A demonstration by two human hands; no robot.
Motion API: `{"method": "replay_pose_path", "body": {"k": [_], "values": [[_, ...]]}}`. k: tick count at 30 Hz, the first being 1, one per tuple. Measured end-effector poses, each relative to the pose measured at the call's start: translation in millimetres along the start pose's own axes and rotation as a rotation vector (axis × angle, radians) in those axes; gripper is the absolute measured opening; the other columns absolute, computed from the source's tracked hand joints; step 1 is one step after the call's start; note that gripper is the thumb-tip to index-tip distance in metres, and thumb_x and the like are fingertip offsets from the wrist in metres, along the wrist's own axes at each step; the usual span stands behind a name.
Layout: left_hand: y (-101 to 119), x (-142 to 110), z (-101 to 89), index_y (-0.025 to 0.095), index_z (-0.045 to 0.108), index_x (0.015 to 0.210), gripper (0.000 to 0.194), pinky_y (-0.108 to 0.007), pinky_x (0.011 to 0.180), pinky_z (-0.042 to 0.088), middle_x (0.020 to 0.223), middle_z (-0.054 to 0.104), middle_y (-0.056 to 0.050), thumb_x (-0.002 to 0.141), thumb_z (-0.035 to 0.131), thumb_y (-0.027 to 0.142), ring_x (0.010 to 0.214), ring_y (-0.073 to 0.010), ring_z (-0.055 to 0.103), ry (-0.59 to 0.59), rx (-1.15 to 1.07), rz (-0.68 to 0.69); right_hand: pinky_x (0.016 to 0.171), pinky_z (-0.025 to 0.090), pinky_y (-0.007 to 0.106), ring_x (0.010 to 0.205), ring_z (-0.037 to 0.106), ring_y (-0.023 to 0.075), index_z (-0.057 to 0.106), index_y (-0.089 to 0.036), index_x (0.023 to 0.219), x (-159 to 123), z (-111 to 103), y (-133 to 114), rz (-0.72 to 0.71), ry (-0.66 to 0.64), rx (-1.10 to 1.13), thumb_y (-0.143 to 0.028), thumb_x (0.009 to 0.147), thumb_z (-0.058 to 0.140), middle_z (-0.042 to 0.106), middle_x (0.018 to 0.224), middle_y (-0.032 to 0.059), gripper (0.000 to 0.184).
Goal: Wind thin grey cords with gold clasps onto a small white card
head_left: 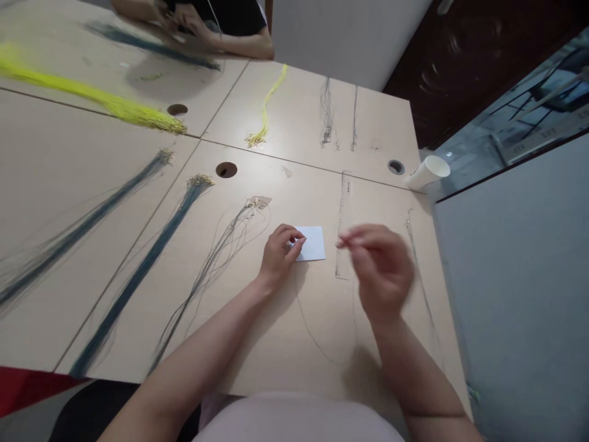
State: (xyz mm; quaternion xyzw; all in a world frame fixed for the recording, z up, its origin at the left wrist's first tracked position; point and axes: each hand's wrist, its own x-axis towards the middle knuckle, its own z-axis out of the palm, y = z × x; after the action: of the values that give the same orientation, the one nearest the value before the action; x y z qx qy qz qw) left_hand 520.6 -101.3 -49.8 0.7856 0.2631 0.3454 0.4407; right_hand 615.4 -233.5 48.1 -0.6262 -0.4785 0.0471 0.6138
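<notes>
Card (315, 244) = ref pt, flat on table (294, 371). Left hand (278, 255) at card's left edge, covers part of it. Left grip: thumb + index pinched over card, w/ thin thread (317, 344) going up to that hand; exact contact pt too fine to see. Thread lies in 1 loose loop on near side of card, then goes up right of card twd right hand (384, 270).

Right hand is off table, right of card, blurred, fingertips bunched tog. Right grip: can't tell if it's got the thread.

Clear ruler (346, 202) just right of card, partly hidden by right hand. Further right of card: 1 thin strand (419, 276). White cup (429, 172) far right of card, nr table edge.

Left of card, in order: grey bundle (216, 258) w/ gold-coloured bits at far end, inner teal bundle (156, 239), outer teal bundle (96, 213). Far side of card: short yellow bundle (265, 110), grey strands (327, 113) to its right.

Far left of card: long yellow bundle (105, 98); past it, co-worker's hands (188, 21) nr 1 more dark bundle (151, 44). Can't tell what those hold.
</notes>
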Motion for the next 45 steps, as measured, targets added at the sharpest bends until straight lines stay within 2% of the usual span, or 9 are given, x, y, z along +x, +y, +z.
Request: {"method": "replay_pose_path", "body": {"k": [2, 4, 6, 8, 19, 28, 36, 45], "values": [[0, 0, -0.2, 0.018, 0.060, 0.078, 0.010, -0.024, 0.064, 0.043, 0.082, 0.056, -0.003, 0.081, 0.055, 0.026, 0.076, -0.0117, 0.053, -0.001, 0.003, 0.002, 0.064, 0.048, 0.030, 0.079, 0.056, 0.0154, 0.056, -0.020, 0.079, 9, 17, 32, 0.074, 0.011, -0.075, -0.022, 0.083, 0.051, 0.058, 0.082, 0.0041, 0.006], [-1, 0, -0.5, 0.017, 0.060, 0.079, 0.010, -0.024, 0.065, 0.043, 0.082, 0.056, -0.003, 0.081, 0.055, 0.026, 0.076, -0.0117, 0.053, -0.005, 0.006, 0.005, 0.062, 0.047, 0.029, 0.073, 0.054, 0.0140, 0.057, -0.019, 0.079, 8, 30, 61, 0.109, -0.043, -0.143, -0.021, 0.082, 0.052, 0.058, 0.078, 0.0034, 0.007], [-1, 0, -0.7, 0.017, 0.060, 0.078, 0.010, -0.025, 0.067, 0.044, 0.081, 0.056, -0.002, 0.081, 0.055, 0.026, 0.075, -0.0117, 0.053, -0.007, 0.011, 0.012, 0.062, 0.046, 0.027, 0.073, 0.054, 0.0135, 0.058, -0.018, 0.080, 1, 36, 80, 0.127, -0.090, -0.165, -0.021, 0.083, 0.050, 0.058, 0.079, 0.0037, 0.008], [-1, 0, -0.8, 0.017, 0.059, 0.078, 0.011, -0.026, 0.069, 0.044, 0.081, 0.056, -0.002, 0.081, 0.055, 0.026, 0.075, -0.0119, 0.053, -0.006, 0.021, 0.018, 0.060, 0.044, 0.026, 0.070, 0.052, 0.0128, 0.057, -0.018, 0.078, -5, 38, 90, 0.131, -0.124, -0.173, -0.021, 0.083, 0.050, 0.057, 0.077, 0.0035, 0.009], [1, -1, 0.2, 0.018, 0.059, 0.080, 0.011, -0.029, 0.071, 0.044, 0.082, 0.056, -0.003, 0.082, 0.054, 0.028, 0.077, -0.0130, 0.053, -0.019, 0.046, 0.030, 0.055, 0.038, 0.025, 0.061, 0.047, 0.0116, 0.052, -0.018, 0.069, -9, 40, 95, 0.162, -0.171, -0.133, -0.021, 0.081, 0.050, 0.053, 0.068, 0.0013, 0.012], [7, -2, -3.3, 0.019, 0.057, 0.087, 0.007, -0.029, 0.076, 0.044, 0.088, 0.052, -0.003, 0.082, 0.053, 0.021, 0.081, -0.0125, 0.051, 0.066, 0.031, 0.067, 0.056, 0.037, 0.025, 0.065, 0.048, 0.0121, 0.051, -0.018, 0.071, -11, 40, 94, 0.192, -0.167, -0.084, -0.023, 0.083, 0.049, 0.053, 0.071, 0.0016, 0.014], [5, -2, -1.6, 0.019, 0.060, 0.085, 0.009, -0.031, 0.076, 0.044, 0.088, 0.055, -0.003, 0.080, 0.057, 0.025, 0.078, -0.0127, 0.053, 0.025, 0.070, 0.054, 0.056, 0.037, 0.025, 0.064, 0.048, 0.0119, 0.052, -0.018, 0.071, -10, 40, 95, 0.192, -0.184, -0.068, -0.023, 0.083, 0.050, 0.053, 0.070, 0.0013, 0.013], [2, -1, -0.1, 0.019, 0.062, 0.082, 0.009, -0.030, 0.073, 0.045, 0.084, 0.056, -0.003, 0.079, 0.057, 0.026, 0.077, -0.0127, 0.053, 0.034, 0.068, 0.046, 0.054, 0.036, 0.025, 0.062, 0.046, 0.0114, 0.051, -0.018, 0.070, -10, 39, 97, 0.192, -0.179, -0.068, -0.024, 0.082, 0.050, 0.052, 0.069, 0.0010, 0.014]]}}
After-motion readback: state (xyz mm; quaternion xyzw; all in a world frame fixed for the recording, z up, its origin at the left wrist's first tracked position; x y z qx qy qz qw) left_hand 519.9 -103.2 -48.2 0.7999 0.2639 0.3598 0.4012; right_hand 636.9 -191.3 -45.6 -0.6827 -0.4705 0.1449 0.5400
